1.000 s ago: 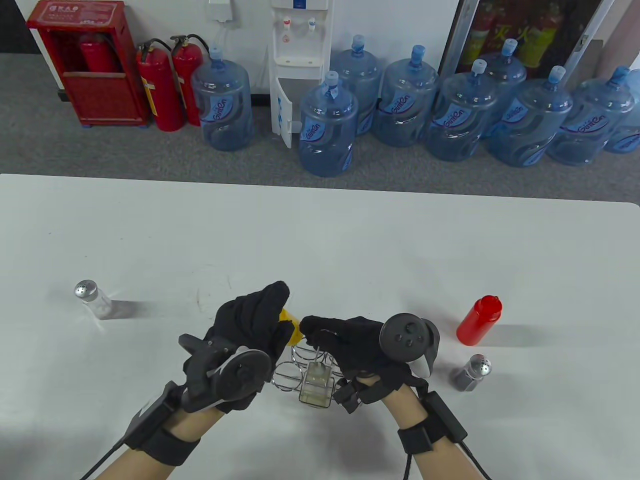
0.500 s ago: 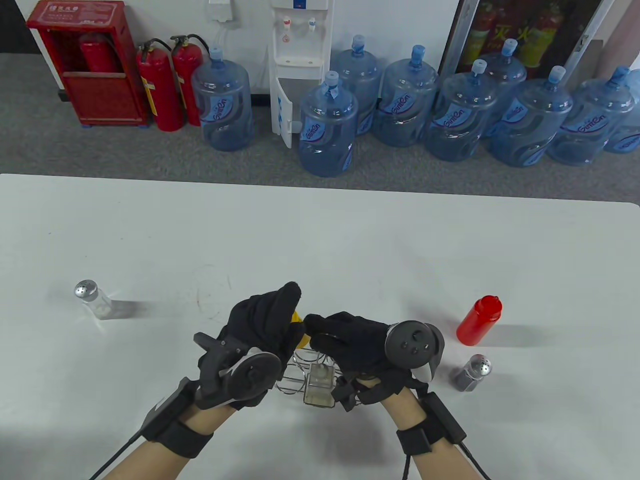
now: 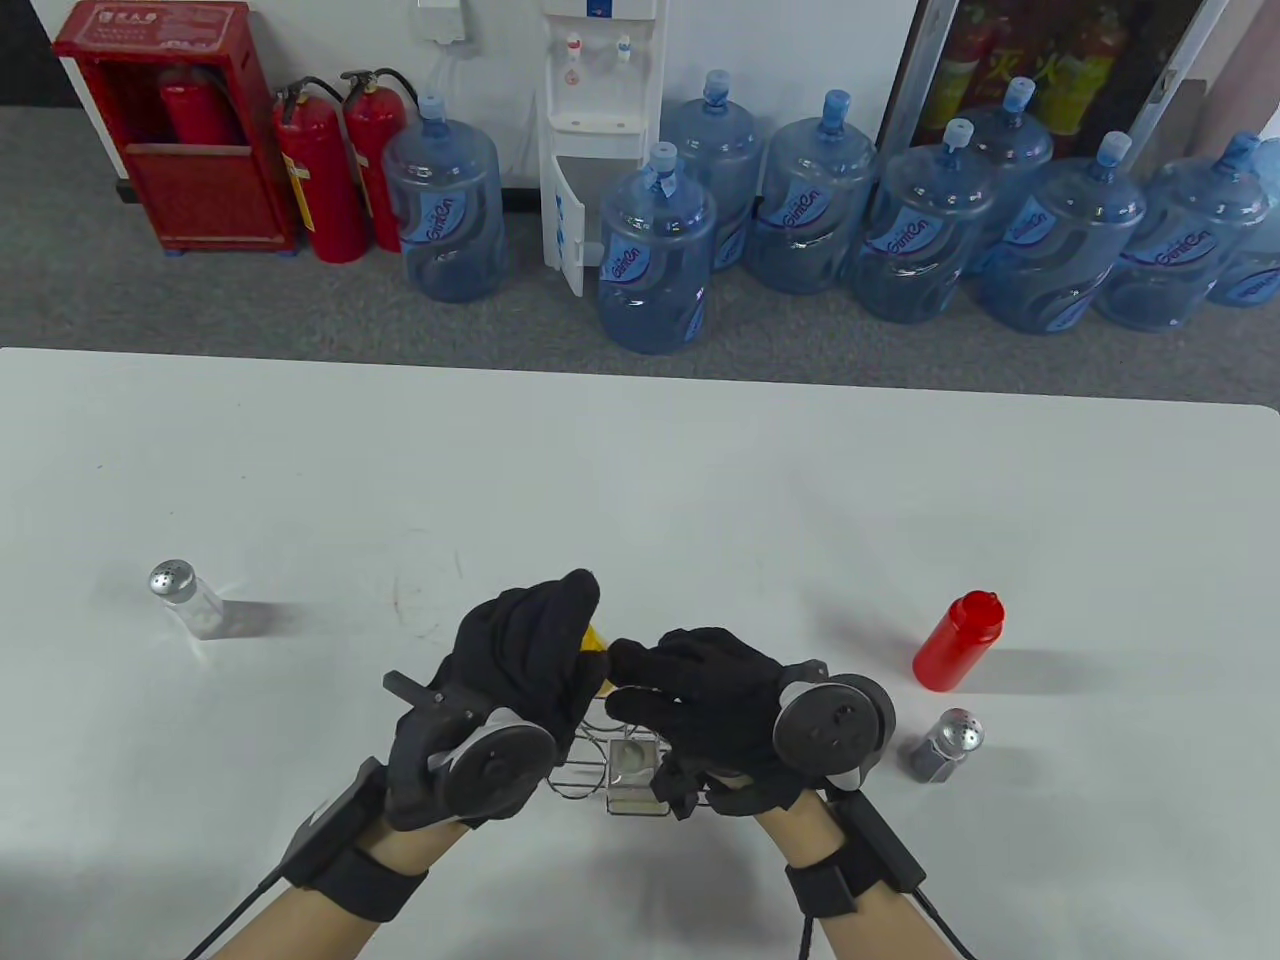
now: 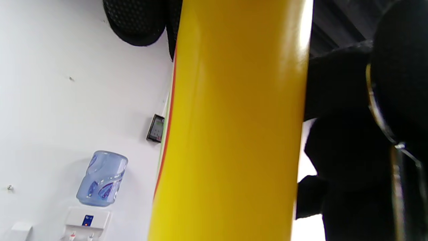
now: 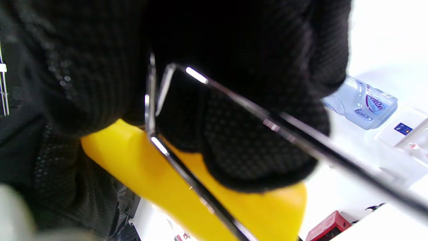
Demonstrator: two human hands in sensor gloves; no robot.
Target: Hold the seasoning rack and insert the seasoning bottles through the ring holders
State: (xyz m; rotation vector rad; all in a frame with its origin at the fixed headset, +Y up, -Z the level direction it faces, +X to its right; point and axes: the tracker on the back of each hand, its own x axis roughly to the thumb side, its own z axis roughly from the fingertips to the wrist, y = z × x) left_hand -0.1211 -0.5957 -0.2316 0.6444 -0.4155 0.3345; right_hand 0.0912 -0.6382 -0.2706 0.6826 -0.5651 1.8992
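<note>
Yellow bottle (image 3: 596,643) is being gripped by the left hand (image 3: 520,650); wire rack (image 3: 600,760) on the worktop (image 3: 700,500) is being grasped by the right hand (image 3: 700,690).

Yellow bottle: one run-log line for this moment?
left hand grips yellow bottle | right hand holds rack | red bottle on table

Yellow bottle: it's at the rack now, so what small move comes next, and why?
Probably ease the yellow bottle straight down. The left hand grips it at the far side of the wire rack, and the right hand holds the rack's handle. The right wrist view shows rack wire crossing the bottle, but whether it has entered a ring cannot be told, so lower slowly.
</note>
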